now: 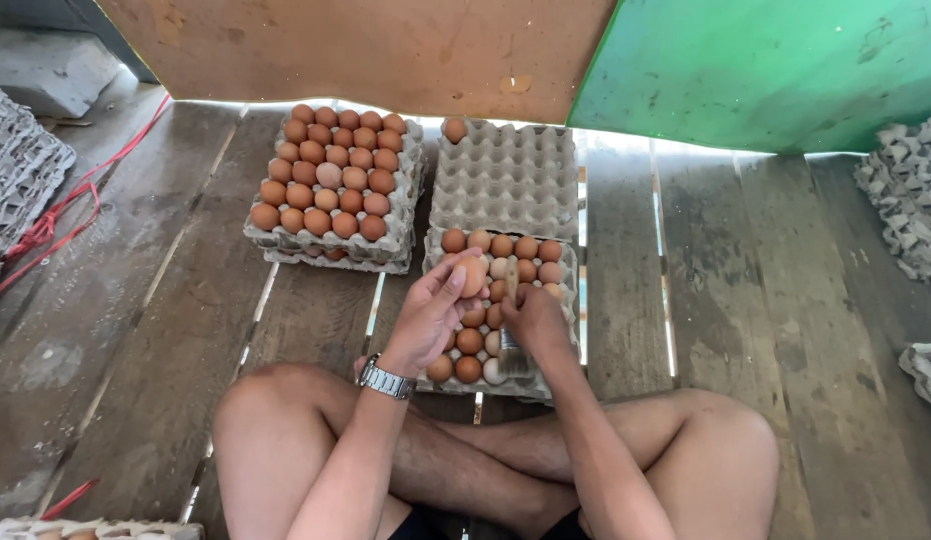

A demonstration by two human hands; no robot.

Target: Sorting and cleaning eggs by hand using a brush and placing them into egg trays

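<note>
The person sits cross-legged on a plank floor (706, 300), knees framing the work. The left hand (431, 315), with a metal watch (387, 380) at the wrist, pinches a brown egg (474, 275) between thumb and curled fingers, raised just above the near tray (566, 262). The right hand (536, 320) is closed around a small brush (513, 352); its bristle end seems to hang below the fist, over the tray's near rows, though the exact grip is hard to make out.

To do this well, the egg probably wants a light hold by its ends, turned slowly so the brush reaches all round, with soft strokes and the egg kept low over the tray in case it slips.

Beyond the hands, the near tray holds brown and a few pale eggs. Behind it lies a grey tray (506, 180) with a single egg (454, 130) in its far left corner. To the left, a full stack (331, 170) of brown eggs stands on more trays. A board wall (366, 45) and a green panel (766, 60) close the far side.
</note>
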